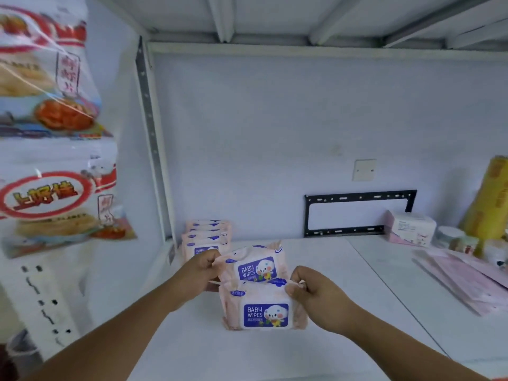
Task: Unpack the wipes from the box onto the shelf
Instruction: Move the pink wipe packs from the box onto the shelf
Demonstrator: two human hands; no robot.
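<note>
Two pink baby-wipes packs with blue labels are in my hands over the white shelf [316, 270]. My left hand [200, 273] pinches the left edge of the farther pack [255, 266], which is tilted up. My right hand [316, 295] grips the top right corner of the nearer pack [264, 312], which rests on the shelf. A row of several more wipes packs [204, 237] stands at the back left corner of the shelf, behind my left hand. The box is not in view.
Snack bags [52, 105] hang at the left beside the shelf upright [151, 138]. At the right lie pink flat packets [464, 279], a tissue pack [412, 228], small jars [453, 239] and a yellow roll [492, 202]. A black bracket [357, 213] is on the back wall.
</note>
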